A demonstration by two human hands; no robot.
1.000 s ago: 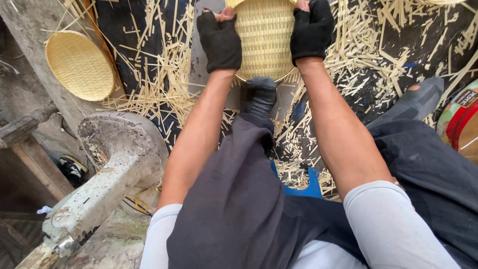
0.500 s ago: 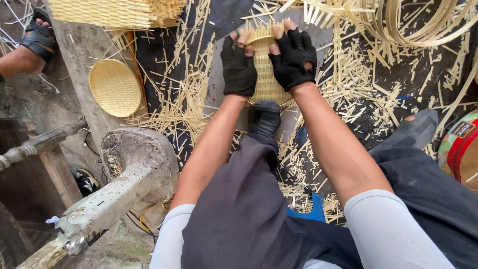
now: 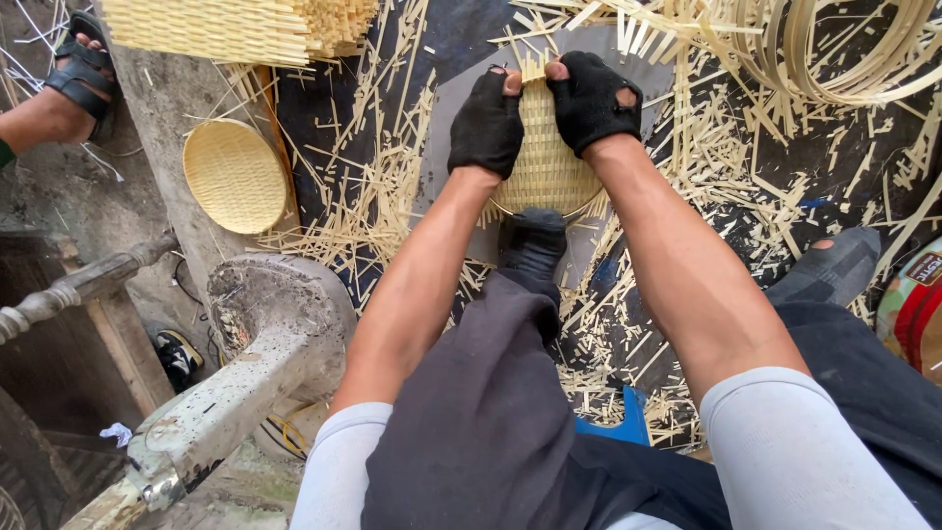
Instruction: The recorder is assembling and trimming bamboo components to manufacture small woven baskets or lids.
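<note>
A round woven bamboo tray point(image 3: 546, 162) lies on a grey board point(image 3: 444, 108) on the ground in front of me. My left hand point(image 3: 486, 123), in a black fingerless glove, grips its left side. My right hand point(image 3: 592, 98), gloved the same way, grips its upper right edge. My foot in a black sock point(image 3: 533, 242) presses on the tray's near rim. Loose strip ends stick out past the tray's far edge.
Bamboo scraps point(image 3: 373, 186) litter the dark ground. A finished round tray point(image 3: 235, 175) leans at the left, with a woven mat point(image 3: 211, 29) above it. Bamboo hoops point(image 3: 844, 59) lie top right. A concrete machine arm point(image 3: 226, 393) stands lower left. Another person's sandalled foot point(image 3: 78, 74) shows top left.
The view has tilted down, so tray and hands sit lower in frame. Both hands have shifted along the tray's rim, and its far end is folded over. Another person's foot has come into view.
</note>
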